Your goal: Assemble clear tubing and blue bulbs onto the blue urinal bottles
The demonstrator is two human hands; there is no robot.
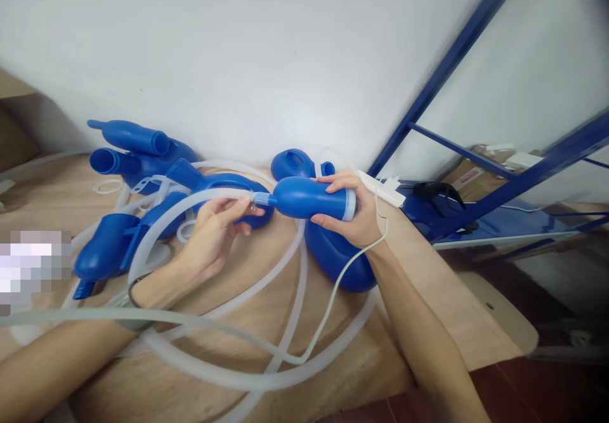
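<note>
My right hand (349,207) is wrapped round the wide end of a blue bottle-shaped part (304,197), which lies level above the table and has a pale ring (350,205) at that end. At its narrow left end a clear connector (261,198) joins it to a translucent tube (200,195). My left hand (221,223) pinches the tube by the connector, thumb and forefinger closed on it. From there the tube curves down to the left, passing by my left wrist. A larger blue container (337,258) stands below my right hand.
Several blue containers (111,245) and looped tubes cover the left of the wooden table (457,296). A white power strip (383,188) lies behind my right hand, its cable (337,283) crossing the foreground. A blue metal rack (447,61) rises at the right, before a white wall.
</note>
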